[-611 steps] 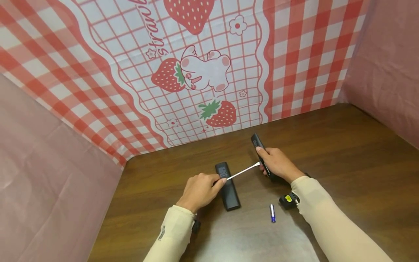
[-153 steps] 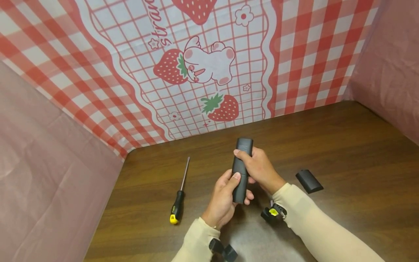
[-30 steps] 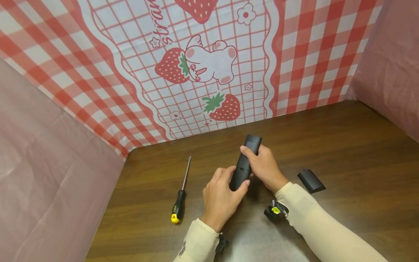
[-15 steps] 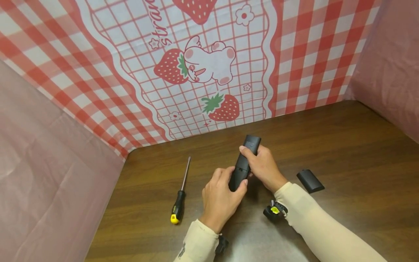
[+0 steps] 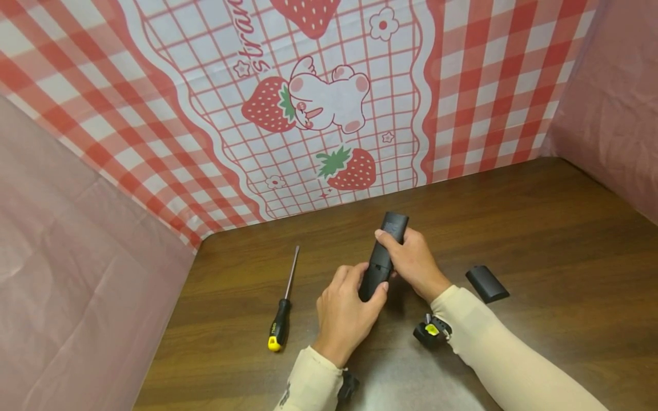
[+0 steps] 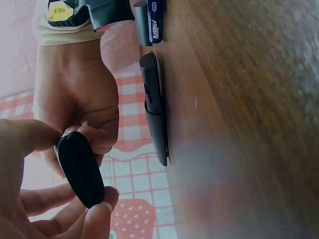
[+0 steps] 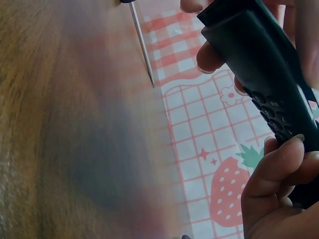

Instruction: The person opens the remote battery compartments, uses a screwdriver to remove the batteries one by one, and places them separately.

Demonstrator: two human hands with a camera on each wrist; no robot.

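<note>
Both hands hold a black remote (image 5: 382,257) just above the brown table (image 5: 540,228). My left hand (image 5: 354,292) grips its near end, thumb on the right edge and fingers curled over the left. Farther up, my right hand (image 5: 407,257) grips the body, one fingertip lying across the far end. The left wrist view shows the remote's rounded end (image 6: 79,169) pinched between the left fingers (image 6: 97,219), with the right hand (image 6: 75,99) behind it. In the right wrist view the button side of the remote (image 7: 264,64) faces the camera, right fingers (image 7: 274,169) curled beneath.
A screwdriver (image 5: 281,311) with a black and yellow handle lies left of the hands. A black battery cover (image 5: 486,283) lies to the right, beside the right forearm. A blue battery (image 6: 155,22) lies near the right wrist. Pink cloth walls close in the table's sides and back.
Hands and remote have barely moved in the last second. Five seconds ago the left hand cradled the remote from below; now it grips the near end from above.
</note>
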